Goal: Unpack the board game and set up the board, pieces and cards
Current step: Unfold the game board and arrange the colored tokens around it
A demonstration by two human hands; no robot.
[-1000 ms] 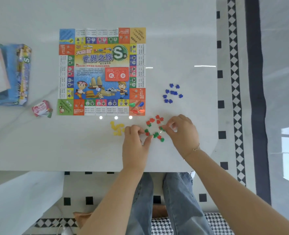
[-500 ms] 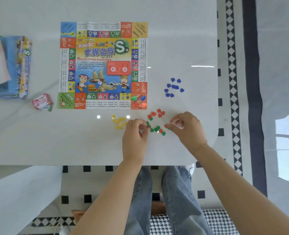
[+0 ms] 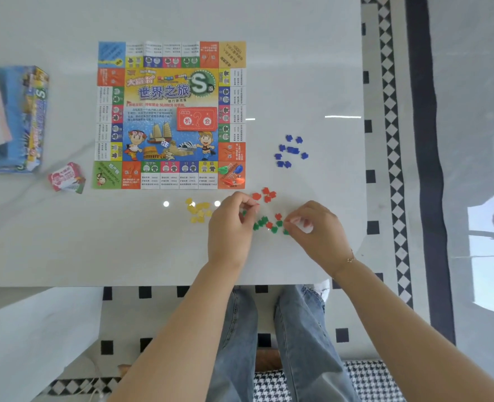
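The colourful paper game board [image 3: 171, 114] lies flat on the white table, with a red card stack [image 3: 197, 119] and a white die [image 3: 164, 144] on its picture, and coloured pawns [image 3: 230, 174] on its lower right corner. Small house pieces lie in groups: yellow [image 3: 198, 210], blue [image 3: 291, 151], red [image 3: 265, 194], and mixed green and red [image 3: 269, 224] between my hands. My left hand [image 3: 230, 227] pinches a small piece at its fingertips. My right hand [image 3: 316, 230] pinches a small piece at the right edge of the mixed group.
The open blue game box [image 3: 13, 118] stands at the table's left edge. A small pack of cards [image 3: 65, 177] lies left of the board. The table's near edge [image 3: 153, 281] runs just below my wrists. My legs and a tiled floor show below.
Both hands stay at the mixed green and red pieces, fingers shifting slightly. The red group above them has gained pieces. The view has shifted a little.
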